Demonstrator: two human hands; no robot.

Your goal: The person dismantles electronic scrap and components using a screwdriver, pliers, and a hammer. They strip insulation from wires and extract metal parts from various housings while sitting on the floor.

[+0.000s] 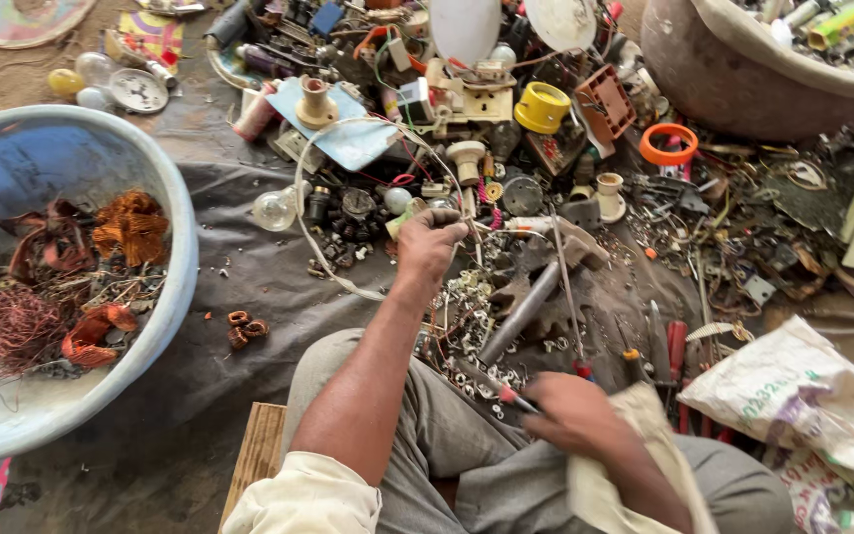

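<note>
Dark grey tarp [249, 297] covers the floor; the person sits at its near edge, knees drawn up in grey trousers, a wooden board [257, 450] beside the left leg.

Large pale blue basin [175, 208] at left, on the tarp. Inside: tangled reddish copper wire, orange-brown coils, thin grey strands. A brown tub [733, 89] at top right holds tubes and cylinders.

Scrap heap spans the middle and right: switch parts, a yellow ring-shaped part [542, 107], an orange ring [667, 144], a clear bulb [274, 210], white plastic fittings, small screws and metal bits scattered near the knees. White woven sack [793, 391] at lower right, crumpled, touching the person's right knee.

A hammer [536, 297] lies on the tarp between the two hands, grey handle pointing toward the person, head near the heap.

Left hand [429, 245]: reached forward over the heap, grip closed around a white wire [313, 237] that loops in a wide arc out to the left and back round over the heap, and down to the tarp.

Right hand [570, 410]: low, near the right knee, grip closed on a small tool with a red end [506, 396]; its thin tip points left toward the scattered screws. The frame is blurred here, so tool type is uncertain.

Three small copper coils [245, 328] lie apart on the tarp, between basin and left leg.
</note>
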